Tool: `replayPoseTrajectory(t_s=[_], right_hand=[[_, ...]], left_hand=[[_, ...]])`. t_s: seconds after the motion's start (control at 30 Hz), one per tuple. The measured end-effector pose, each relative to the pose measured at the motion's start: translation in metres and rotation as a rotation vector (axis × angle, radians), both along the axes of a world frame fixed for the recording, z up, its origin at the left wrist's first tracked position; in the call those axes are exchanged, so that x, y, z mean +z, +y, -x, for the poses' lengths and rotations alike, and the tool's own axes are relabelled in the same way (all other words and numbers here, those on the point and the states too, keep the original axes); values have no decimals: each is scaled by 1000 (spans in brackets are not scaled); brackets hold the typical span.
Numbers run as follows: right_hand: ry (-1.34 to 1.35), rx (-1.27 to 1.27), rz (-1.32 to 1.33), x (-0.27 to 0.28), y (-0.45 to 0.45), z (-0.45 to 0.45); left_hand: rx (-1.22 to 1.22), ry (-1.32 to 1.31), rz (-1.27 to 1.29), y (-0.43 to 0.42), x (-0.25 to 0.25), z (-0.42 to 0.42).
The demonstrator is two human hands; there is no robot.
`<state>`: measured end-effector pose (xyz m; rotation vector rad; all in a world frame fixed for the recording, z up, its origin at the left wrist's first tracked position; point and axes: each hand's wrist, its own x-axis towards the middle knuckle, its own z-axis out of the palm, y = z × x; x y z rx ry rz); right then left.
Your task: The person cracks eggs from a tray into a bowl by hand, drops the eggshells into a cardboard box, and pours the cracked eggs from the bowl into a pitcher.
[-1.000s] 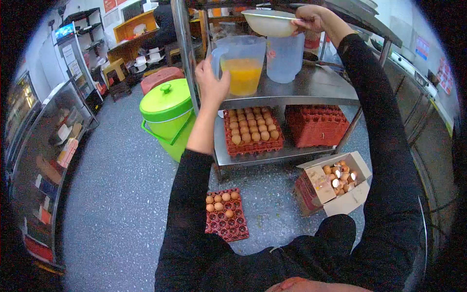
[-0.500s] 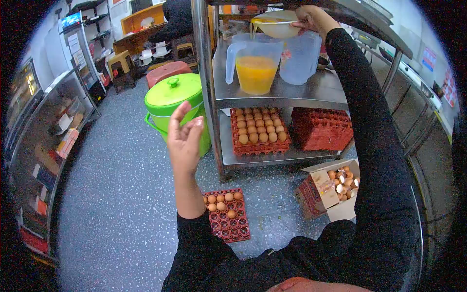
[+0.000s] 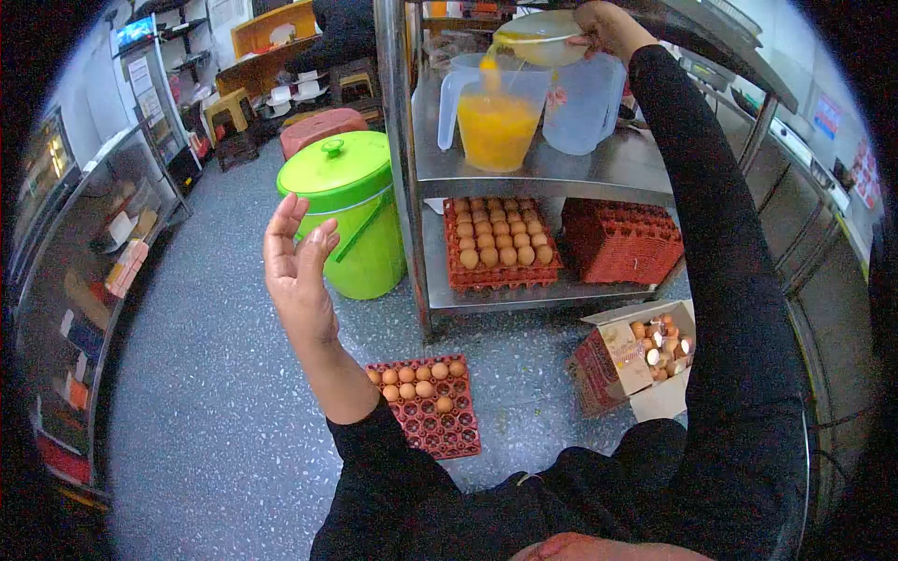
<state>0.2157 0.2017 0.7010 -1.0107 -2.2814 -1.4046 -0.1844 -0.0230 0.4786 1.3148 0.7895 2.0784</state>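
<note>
High over the steel shelf, my right hand [image 3: 604, 26] grips the rim of a pale bowl [image 3: 547, 51]. The bowl is tipped left, and yellow egg falls from it into a clear plastic jug [image 3: 472, 77] holding yellow-orange liquid egg [image 3: 498, 136]. A second clear jug [image 3: 575, 122] stands just to the right, with no egg visible in it. My left hand [image 3: 301, 266] is raised, holding nothing, fingers loosely bent and apart. Behind it stands a green lidded bucket [image 3: 369, 248]. On the floor below is a red egg tray [image 3: 435, 435], partly filled with brown eggs [image 3: 424, 371].
The lower shelf carries a full tray of eggs [image 3: 500, 238] and a stack of red trays [image 3: 622, 243]. An open carton [image 3: 599, 374] with eggshells stands on the floor at right. A glass cabinet [image 3: 84, 309] lines the left side. At the back, a person in dark clothing [image 3: 346, 37] is partly visible.
The bowl has tipped further, and a thick yellow mass now drops into the jug instead of a thin clear stream. My left hand has moved left and slightly down, away from the shelf.
</note>
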Motion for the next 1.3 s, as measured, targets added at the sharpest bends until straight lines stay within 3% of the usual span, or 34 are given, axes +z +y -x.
replayPoseTrajectory(t_s=[0.07,0.17,0.23,0.27,0.33,0.5,0.73,1.0,1.03,1.07,1.13,1.17,1.23,1.3], right_hand=[[-23,-88,-8,1,20,-8],[-263,52,-205,2,53,-18],[-535,-248,-382,3,61,-14],[-536,-247,-381,2,60,-12],[-126,-39,-162,-1,55,-6],[8,-71,65,3,34,16],[83,-204,139,5,16,44],[47,-598,182,3,-13,98],[412,-497,217,-1,-31,105],[412,-499,217,-5,-9,93],[521,-13,-51,-18,35,71],[522,-14,-51,-19,12,80],[266,-87,-110,-24,-41,93],[237,-96,-170,-28,-61,95]], left_hand=[[2,7,-6,-3,1,1],[4,11,-17,-3,2,4],[8,5,-17,-4,2,5],[7,-2,-18,-4,2,5],[7,-9,-17,-4,1,6],[8,1,-20,-5,3,8],[27,2,-17,-6,3,11],[57,-32,-39,-6,4,13],[56,-31,-38,-6,4,14],[62,-26,-37,-6,4,14],[66,-20,-35,-6,3,14],[67,-21,-36,-6,3,15],[67,-20,-34,-6,4,14],[80,-4,-10,-6,5,12]])
